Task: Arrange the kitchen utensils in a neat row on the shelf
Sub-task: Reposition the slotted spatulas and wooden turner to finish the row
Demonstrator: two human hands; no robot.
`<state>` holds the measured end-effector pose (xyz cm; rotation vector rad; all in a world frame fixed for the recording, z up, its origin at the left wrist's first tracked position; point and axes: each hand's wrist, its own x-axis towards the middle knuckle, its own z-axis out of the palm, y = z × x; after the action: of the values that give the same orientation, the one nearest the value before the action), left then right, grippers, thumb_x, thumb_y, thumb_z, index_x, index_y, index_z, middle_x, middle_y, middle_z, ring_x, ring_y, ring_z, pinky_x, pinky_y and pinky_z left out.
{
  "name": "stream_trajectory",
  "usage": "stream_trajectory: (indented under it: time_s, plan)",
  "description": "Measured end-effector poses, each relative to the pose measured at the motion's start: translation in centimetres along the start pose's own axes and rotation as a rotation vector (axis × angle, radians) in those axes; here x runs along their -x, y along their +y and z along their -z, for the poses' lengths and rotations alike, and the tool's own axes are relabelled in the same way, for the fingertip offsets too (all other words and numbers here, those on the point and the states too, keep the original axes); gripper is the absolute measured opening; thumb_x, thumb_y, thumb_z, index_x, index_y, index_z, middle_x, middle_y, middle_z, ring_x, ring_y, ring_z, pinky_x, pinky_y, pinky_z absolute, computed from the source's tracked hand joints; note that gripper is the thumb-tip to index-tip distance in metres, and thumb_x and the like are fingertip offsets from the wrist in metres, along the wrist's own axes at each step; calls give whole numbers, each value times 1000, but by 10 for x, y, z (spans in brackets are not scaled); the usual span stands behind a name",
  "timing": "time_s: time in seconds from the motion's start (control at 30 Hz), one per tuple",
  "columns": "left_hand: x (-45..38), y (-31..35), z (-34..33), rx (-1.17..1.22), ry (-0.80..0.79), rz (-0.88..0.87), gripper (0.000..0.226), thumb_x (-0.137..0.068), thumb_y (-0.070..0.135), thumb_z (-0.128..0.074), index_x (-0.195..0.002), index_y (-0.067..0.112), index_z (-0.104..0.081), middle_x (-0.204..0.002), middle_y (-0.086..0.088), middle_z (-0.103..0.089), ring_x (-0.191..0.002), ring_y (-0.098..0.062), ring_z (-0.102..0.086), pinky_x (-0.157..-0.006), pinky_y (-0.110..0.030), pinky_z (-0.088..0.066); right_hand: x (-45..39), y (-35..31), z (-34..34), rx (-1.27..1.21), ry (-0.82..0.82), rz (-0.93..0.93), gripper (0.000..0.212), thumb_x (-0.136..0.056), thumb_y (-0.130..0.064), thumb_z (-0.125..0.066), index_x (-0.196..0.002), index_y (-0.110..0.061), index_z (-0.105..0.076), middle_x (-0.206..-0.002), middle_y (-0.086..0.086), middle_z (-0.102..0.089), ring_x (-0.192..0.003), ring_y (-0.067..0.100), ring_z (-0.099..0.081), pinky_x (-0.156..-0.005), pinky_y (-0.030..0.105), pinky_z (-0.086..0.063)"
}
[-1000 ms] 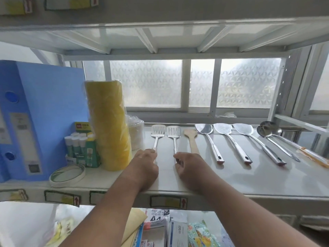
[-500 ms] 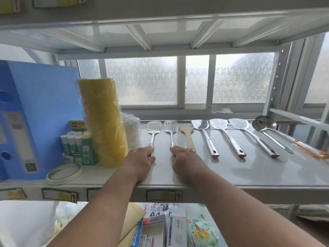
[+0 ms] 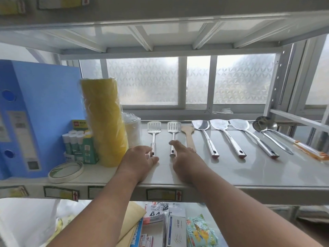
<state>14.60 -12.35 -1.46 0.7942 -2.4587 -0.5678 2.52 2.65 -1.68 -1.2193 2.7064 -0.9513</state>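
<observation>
Several utensils lie in a row on the white shelf [image 3: 249, 172], handles toward me. From the left: two steel slotted spatulas [image 3: 154, 129] [image 3: 174, 128], a wooden spatula [image 3: 188, 135], three steel turners [image 3: 201, 125] [image 3: 219, 124] [image 3: 239, 124], then two ladles [image 3: 263, 124] overlapping at the bowls, one with an orange handle [image 3: 309, 151]. My left hand [image 3: 137, 162] rests on the shelf, fingertips at the handle end of the left slotted spatula. My right hand [image 3: 185, 158] lies flat, its forefinger against the second slotted spatula's handle and its far side hiding the wooden spatula's handle end.
Left of the utensils stand a yellow wrapped roll [image 3: 105, 122], a white wrapped roll [image 3: 133, 133], boxed glue sticks [image 3: 78, 144], a blue binder [image 3: 35, 104] and a tape ring [image 3: 65, 171]. A shelf board hangs low overhead. Packets fill the shelf below [image 3: 176, 227].
Both hands have slid back toward the shelf's front edge, uncovering the handle ends of the two slotted spatulas. My view has shifted a little.
</observation>
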Motion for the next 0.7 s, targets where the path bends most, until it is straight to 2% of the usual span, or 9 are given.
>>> stream_trajectory:
  time_s: [0.07,0.2,0.4,0.5,0.57,0.63,0.7]
  plan:
    - [2,0,1,9,3,-19,44,-93,41,-79,-134,27,-73,-132,-4,-72,-122,-23,-64,-108,-34,-49,1,0,0,-15,-8,18,40,-99,-25,-43,-132,-48,-44,-126,2,-61,-118,24,-52,-91,37,-42]
    - [2,0,-1,24,5,-47,28,-97,27,-73,-124,29,-78,-128,-2,-76,-117,-20,-68,-110,-34,-51,4,-2,2,26,-34,28,32,-97,-30,-46,-125,-39,-57,-122,2,-66,-112,24,-57,-95,37,-48]
    - [-1,-2,-3,11,29,-44,27,-100,26,-69,-124,28,-79,-128,-1,-76,-117,-18,-67,-109,-28,-48,0,0,-1,72,-24,8,31,-96,-31,-45,-124,-34,-58,-120,6,-68,-109,29,-59,-91,39,-50]
    - [-1,-2,-4,12,37,-39,27,-100,26,-68,-125,27,-79,-128,-2,-76,-117,-18,-67,-107,-26,-47,-2,0,-3,114,-47,8,34,-98,-34,-41,-130,-33,-53,-125,8,-67,-113,34,-59,-95,42,-49]
    - [-2,-2,-4,20,45,-35,26,-100,26,-68,-124,27,-80,-128,-1,-76,-116,-17,-68,-105,-24,-46,-2,-1,-2,150,-71,25,36,-100,-33,-39,-134,-31,-51,-135,8,-64,-119,36,-58,-100,44,-46]
    - [-1,-2,-4,36,47,-20,25,-100,26,-69,-122,27,-81,-127,1,-77,-115,-16,-68,-104,-21,-45,0,-3,0,190,-102,59,36,-103,-30,-38,-136,-25,-51,-156,2,-47,-130,32,-53,-108,43,-38]
    - [-1,-2,-5,47,46,-6,24,-99,27,-71,-121,28,-81,-127,1,-77,-115,-16,-69,-104,-20,-45,1,-5,2,219,-124,93,38,-105,-29,-36,-139,-22,-51,-166,-4,-31,-140,27,-46,-112,43,-30]
